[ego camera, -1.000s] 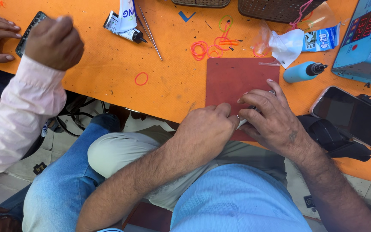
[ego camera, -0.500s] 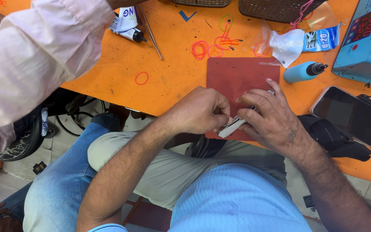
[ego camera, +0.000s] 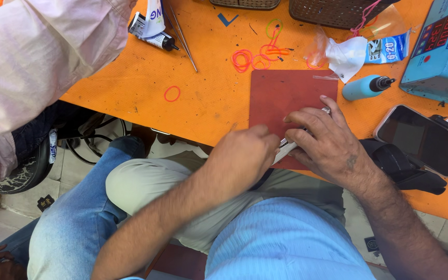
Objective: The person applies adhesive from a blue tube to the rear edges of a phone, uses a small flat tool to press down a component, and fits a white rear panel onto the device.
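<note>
- Since both hands crowd over it, only a slim silvery strip of the small flat device (ego camera: 288, 149) shows at centre frame, on the near edge of the dark red mat (ego camera: 281, 96); its kind is hard to make out.
- Left hand (ego camera: 239, 161) curled shut on the device's near end; fingertips hidden.
- Right hand (ego camera: 325, 142) pressed flat over its far part, fingers clamping it down.
- Right of the mat: blue bottle (ego camera: 364, 87), dark phone (ego camera: 425, 139), blue box cut off at frame edge.
- Upper left: another person's pale sleeve (ego camera: 37, 57) covers the orange bench (ego camera: 130, 88).
- Pink rubber bands (ego camera: 250, 58) above mat.
</note>
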